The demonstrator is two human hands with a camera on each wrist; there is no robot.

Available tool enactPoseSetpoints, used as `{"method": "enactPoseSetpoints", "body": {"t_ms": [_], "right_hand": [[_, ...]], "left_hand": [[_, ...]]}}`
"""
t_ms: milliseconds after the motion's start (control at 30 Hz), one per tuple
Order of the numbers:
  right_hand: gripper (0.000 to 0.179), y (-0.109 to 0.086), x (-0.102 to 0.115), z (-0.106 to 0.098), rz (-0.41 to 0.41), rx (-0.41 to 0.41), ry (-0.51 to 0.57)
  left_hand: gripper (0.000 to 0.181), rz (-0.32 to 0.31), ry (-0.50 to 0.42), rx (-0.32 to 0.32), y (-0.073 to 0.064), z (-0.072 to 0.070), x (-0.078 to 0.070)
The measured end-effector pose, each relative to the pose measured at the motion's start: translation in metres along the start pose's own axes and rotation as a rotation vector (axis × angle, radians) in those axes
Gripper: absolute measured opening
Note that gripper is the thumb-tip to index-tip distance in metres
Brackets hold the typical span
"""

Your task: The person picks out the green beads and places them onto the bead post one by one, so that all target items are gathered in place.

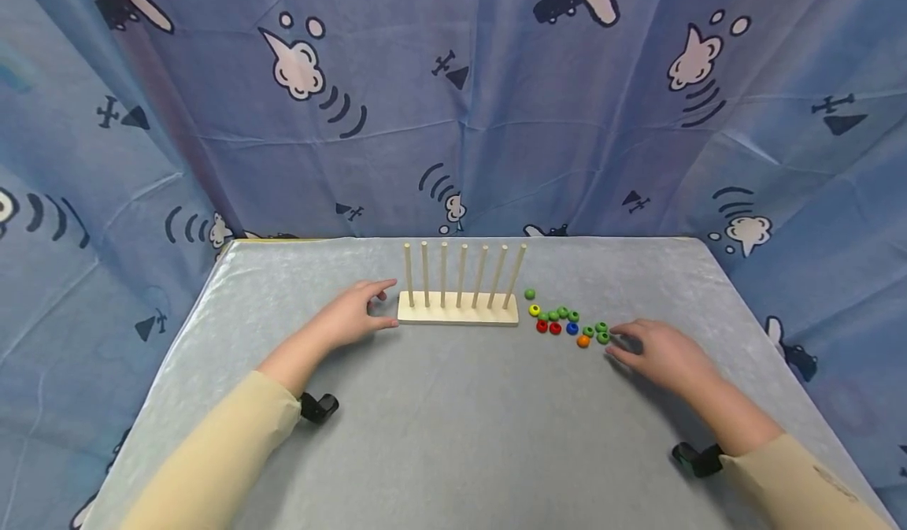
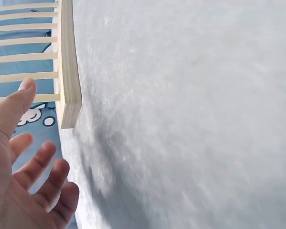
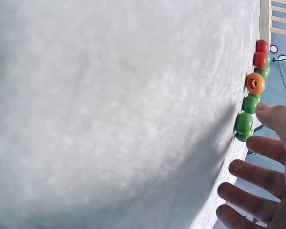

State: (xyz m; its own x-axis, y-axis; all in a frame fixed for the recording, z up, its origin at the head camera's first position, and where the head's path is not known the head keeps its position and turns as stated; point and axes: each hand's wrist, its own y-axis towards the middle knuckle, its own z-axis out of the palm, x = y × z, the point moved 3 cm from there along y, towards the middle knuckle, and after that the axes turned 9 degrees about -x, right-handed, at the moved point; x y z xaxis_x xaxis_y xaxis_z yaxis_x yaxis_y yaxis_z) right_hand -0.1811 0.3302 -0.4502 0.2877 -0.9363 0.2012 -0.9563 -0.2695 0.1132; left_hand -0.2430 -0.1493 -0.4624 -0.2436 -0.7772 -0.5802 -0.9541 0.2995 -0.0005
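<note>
A pale wooden rack (image 1: 457, 319) with several upright pegs stands toward the back of the table. My left hand (image 1: 357, 310) is at its left end, thumb and fingers spread apart with nothing between them; the left wrist view shows the thumb beside the end of the wooden base (image 2: 69, 90). To the right of the rack lie loose beads: several green ones (image 1: 563, 312), a yellow bead (image 1: 534, 309), two red ones (image 1: 556, 328), a blue bead (image 1: 571, 328) and an orange bead (image 1: 583, 341). My right hand (image 1: 662, 349) holds nothing, its parted fingertips right beside the rightmost green beads (image 3: 244, 123).
A grey-white cloth (image 1: 453, 435) covers the table. Behind it and at both sides hangs a blue curtain (image 1: 397, 120) with a cartoon print. A black wrist camera (image 1: 319, 408) sits on the left wrist, another black camera (image 1: 697, 460) on the right.
</note>
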Motion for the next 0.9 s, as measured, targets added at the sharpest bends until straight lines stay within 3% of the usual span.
{"method": "enactPoseSetpoints", "body": {"t_ms": [167,300,600,900], "right_hand": [[0.044,-0.001,-0.002,0.001,0.019,0.020,-0.013],[0.044,0.001,-0.001,0.001,0.018,0.028,-0.015],[0.036,0.012,0.001,0.003,0.007,0.056,-0.022],[0.032,0.021,0.002,0.006,0.011,0.087,-0.025]], "left_hand": [[0.080,0.018,-0.041,0.063,0.014,0.012,-0.002],[0.077,0.024,-0.060,0.068,0.020,0.016,0.000],[0.073,-0.035,-0.146,0.127,0.022,0.016,0.008],[0.069,-0.053,-0.170,0.121,0.023,0.014,0.008]]}}
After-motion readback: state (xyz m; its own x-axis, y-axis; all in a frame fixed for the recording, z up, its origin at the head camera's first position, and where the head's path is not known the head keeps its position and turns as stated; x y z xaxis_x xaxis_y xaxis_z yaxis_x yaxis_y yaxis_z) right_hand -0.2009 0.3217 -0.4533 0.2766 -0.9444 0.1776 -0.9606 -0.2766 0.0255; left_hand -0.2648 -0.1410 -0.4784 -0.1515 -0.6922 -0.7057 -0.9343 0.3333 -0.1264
